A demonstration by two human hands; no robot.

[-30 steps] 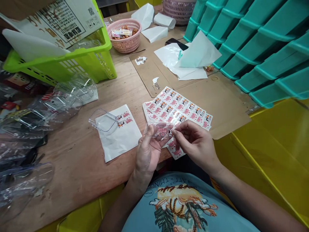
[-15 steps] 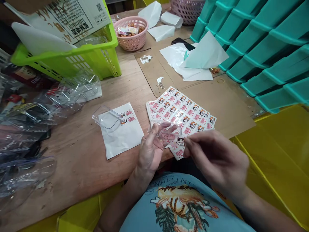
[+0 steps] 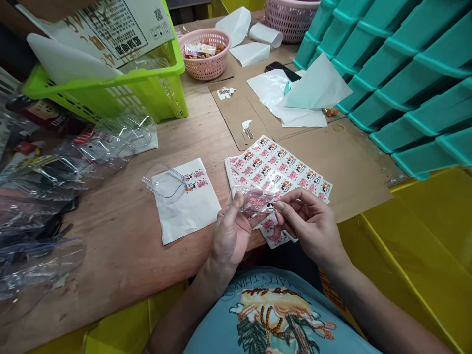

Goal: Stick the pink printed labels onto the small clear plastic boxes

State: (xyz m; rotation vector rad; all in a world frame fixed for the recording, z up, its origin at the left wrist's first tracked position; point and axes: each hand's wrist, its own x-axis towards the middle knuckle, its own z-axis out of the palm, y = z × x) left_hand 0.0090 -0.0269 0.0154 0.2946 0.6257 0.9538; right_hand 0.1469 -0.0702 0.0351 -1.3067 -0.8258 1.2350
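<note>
My left hand (image 3: pixel 233 233) grips a clear plastic piece (image 3: pixel 246 200) by its left end, the thumb lying on top. A clear sticker (image 3: pixel 257 202) with pink lettering and a small cat lies over its right part. My right hand (image 3: pixel 311 223) pinches the sticker's right end near the cat; whether the fingertips also touch the plastic, I cannot tell. Behind my hands are overlapping sheets of printed stickers (image 3: pixel 283 167). To the left, another clear plastic piece (image 3: pixel 164 182) rests on a mostly bare white backing sheet (image 3: pixel 188 214) carrying a few stickers.
Clear plastic pieces (image 3: pixel 106 137) are heaped along the left side of the table. Behind them stands a green basket (image 3: pixel 147 93). Farther back are a pink basket (image 3: pixel 206 66) and loose white paper (image 3: pixel 309 93). Stacked teal bins (image 3: pixel 398 78) line the right; yellow bins (image 3: pixel 409 250) are below.
My right hand drew away to the right with the sticker's end, then came back in toward the plastic piece. My left hand keeps its hold. The whole view has shifted slightly.
</note>
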